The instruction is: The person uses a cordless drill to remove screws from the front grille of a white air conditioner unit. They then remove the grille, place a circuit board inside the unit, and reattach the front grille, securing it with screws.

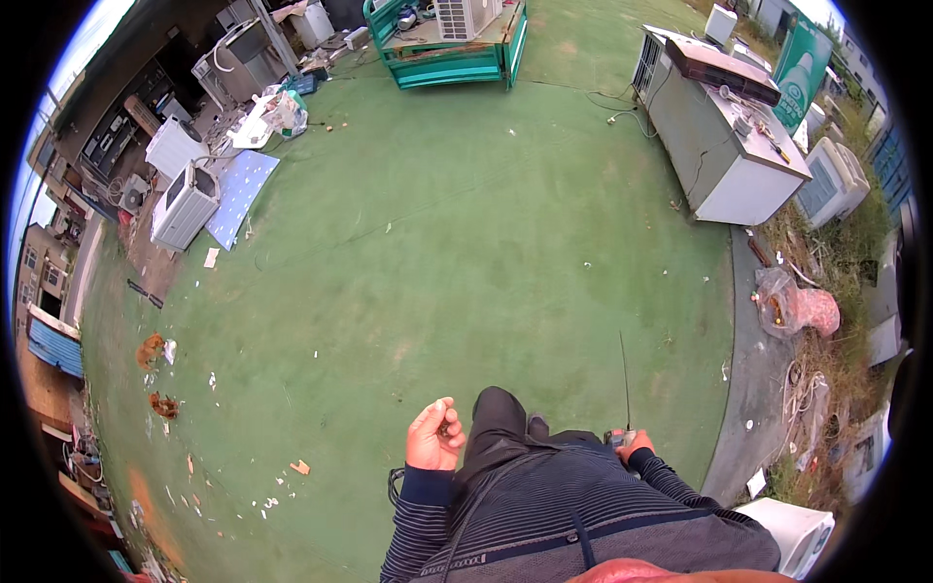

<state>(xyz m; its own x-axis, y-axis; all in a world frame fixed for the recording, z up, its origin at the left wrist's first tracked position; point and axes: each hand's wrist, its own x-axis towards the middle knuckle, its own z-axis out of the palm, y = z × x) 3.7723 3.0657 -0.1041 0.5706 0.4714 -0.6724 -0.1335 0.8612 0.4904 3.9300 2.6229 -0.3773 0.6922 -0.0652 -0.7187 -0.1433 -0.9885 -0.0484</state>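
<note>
In front of my body on the left, my left hand (433, 437) is raised with the palm turned up and the fingers curled in. Small dark pieces show between its fingers and palm, too small to name. My right hand (639, 444) is down by my right side, closed around a handheld drill (616, 438) with a long thin bit (625, 379) pointing forward. Most of the drill's body is hidden by the hand and my clothing.
Green ground stretches ahead, with scraps (300, 467) at left. A green cart bed (447, 73) carries an outdoor unit (466, 17). A white cabinet (743, 185) with tools on top stands at right. Front left are a washing machine (187, 206) and a blue sheet (240, 194); two brown animals (151, 351) are left.
</note>
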